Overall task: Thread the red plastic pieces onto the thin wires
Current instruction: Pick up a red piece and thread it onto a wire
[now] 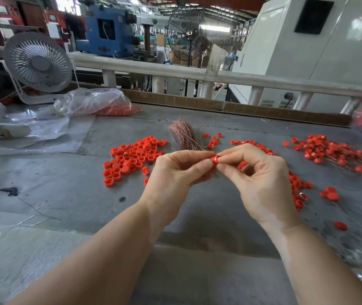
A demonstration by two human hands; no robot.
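We see two bare hands raised above a grey worktable, meeting at the centre of the view. The left hand and the right hand both pinch one small red plastic piece between thumb and fingertips, each hand clamped on it from its own side. We judge this two-sided grip steadies the piece so a wire can be fed through; a faint strand seems to trail just below it, but it is too thin to be sure.

Just beyond the hands lies a bundle of thin wires, coppery and fanned out, close enough to draw from. To its left sits a heap of loose red pieces, apparently the supply. To the far right a spread of red pieces with fine wires looks like finished work. More red pieces are scattered near the right wrist.

Farther left we see a clear plastic bag holding more red pieces and a white desk fan. Nothing stands between the hands and the bundle.
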